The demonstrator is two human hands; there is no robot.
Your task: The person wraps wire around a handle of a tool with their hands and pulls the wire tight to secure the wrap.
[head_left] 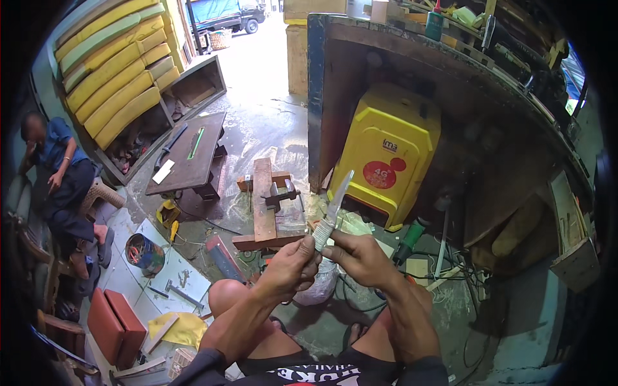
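A knife (338, 198) with a pale metal blade points up and away from me, its handle (324, 234) wrapped in light cord or strip. My left hand (296, 267) grips the lower end of the handle, fingers curled. Just right of it, my right hand (357, 256) is closed on the wrapped part with thumb and fingers. Both hands are raised above my knees. Below them, partly hidden, is a rounded pale lump (314, 291) on the floor.
A seated person (55, 161) is at left. A wooden stand with clamp (264, 193), low table (187, 145), bucket (141, 254), green power tool (411, 239) and red cushions (116, 325) lie around. A large yellow case (386, 148) sits under the right counter (318, 96); yellow foam pads (116, 77) are stacked back left.
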